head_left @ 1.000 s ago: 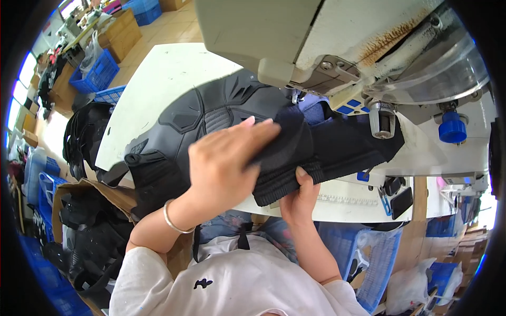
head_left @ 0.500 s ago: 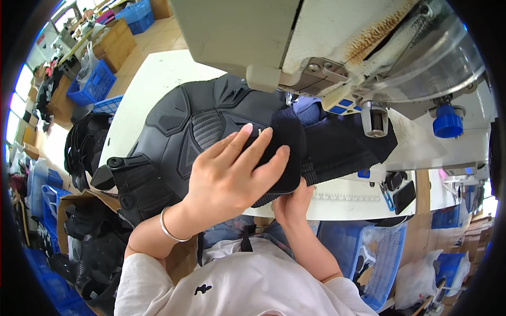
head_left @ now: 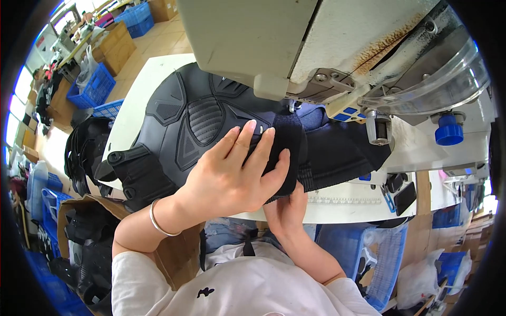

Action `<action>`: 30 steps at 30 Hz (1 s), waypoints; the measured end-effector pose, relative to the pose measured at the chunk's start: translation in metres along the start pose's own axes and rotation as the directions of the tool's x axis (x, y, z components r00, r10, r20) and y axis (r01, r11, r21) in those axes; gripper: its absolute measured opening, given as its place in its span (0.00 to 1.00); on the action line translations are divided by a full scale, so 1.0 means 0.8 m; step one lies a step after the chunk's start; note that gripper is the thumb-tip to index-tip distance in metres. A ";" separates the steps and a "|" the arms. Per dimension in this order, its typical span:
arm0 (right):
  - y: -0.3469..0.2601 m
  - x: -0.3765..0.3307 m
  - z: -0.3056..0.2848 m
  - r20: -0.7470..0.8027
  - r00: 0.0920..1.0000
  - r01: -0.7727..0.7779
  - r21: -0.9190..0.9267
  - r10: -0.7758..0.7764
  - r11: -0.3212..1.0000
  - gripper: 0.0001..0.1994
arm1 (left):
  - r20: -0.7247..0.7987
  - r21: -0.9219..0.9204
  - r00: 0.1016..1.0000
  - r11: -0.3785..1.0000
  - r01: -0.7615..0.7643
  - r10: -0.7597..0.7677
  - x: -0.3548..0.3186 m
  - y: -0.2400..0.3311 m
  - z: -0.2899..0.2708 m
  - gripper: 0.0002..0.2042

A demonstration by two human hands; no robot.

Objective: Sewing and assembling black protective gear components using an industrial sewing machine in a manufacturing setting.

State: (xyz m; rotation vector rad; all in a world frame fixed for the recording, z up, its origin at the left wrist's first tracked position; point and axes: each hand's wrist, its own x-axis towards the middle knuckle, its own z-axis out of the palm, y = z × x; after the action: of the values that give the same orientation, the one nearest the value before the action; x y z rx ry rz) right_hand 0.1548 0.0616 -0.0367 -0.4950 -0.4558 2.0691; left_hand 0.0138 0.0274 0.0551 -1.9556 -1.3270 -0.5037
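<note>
A black padded protective vest (head_left: 205, 121), with moulded panels and a ribbed patch, lies on the white sewing table under the head of a sewing machine (head_left: 242, 42). My left hand (head_left: 226, 176) rests palm down on its right part, over a black fabric flap, fingers spread. Below the vest's near edge is my right hand (head_left: 287, 213); its fingertips are hidden beneath the fabric. A dark band (head_left: 342, 155) extends right from the vest, and blue lining (head_left: 311, 116) shows near the needle area, which the machine partly hides. A strap with a buckle (head_left: 124, 156) hangs at the vest's left.
A ruler strip (head_left: 345, 200) runs along the table's near edge, with blue-handled snips (head_left: 388, 199) and a phone-like black slab (head_left: 405, 198) to its right. Below right stands a blue crate (head_left: 387, 268). At lower left, a cardboard box (head_left: 174, 263) holds black padded pieces.
The vest has slid a little away from me and turned slightly under the machine. My left hand has stayed on it while its wrist shifted left; my right hand has moved slightly left and nearer.
</note>
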 end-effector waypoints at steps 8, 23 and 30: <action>0.013 0.001 0.007 0.003 0.998 -0.059 -0.015 0.059 0.998 0.18 | -0.098 -0.037 0.987 0.991 -0.132 0.128 0.003 -0.041 0.014 0.11; 0.023 0.003 0.043 0.000 0.999 0.049 -0.002 -0.049 0.999 0.17 | -0.120 -0.231 0.977 0.952 -0.201 0.177 -0.004 -0.082 0.032 0.15; 0.021 0.000 0.047 0.007 0.996 0.084 -0.048 -0.084 0.995 0.17 | -0.059 -0.297 0.993 0.948 -0.116 0.103 -0.017 -0.077 0.028 0.18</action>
State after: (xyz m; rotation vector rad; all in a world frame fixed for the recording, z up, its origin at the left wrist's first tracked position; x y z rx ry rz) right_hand 0.1237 0.0489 -0.0133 -0.4914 -0.5219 1.9824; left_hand -0.0493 0.0489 0.0518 -2.2373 -1.1601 -0.7229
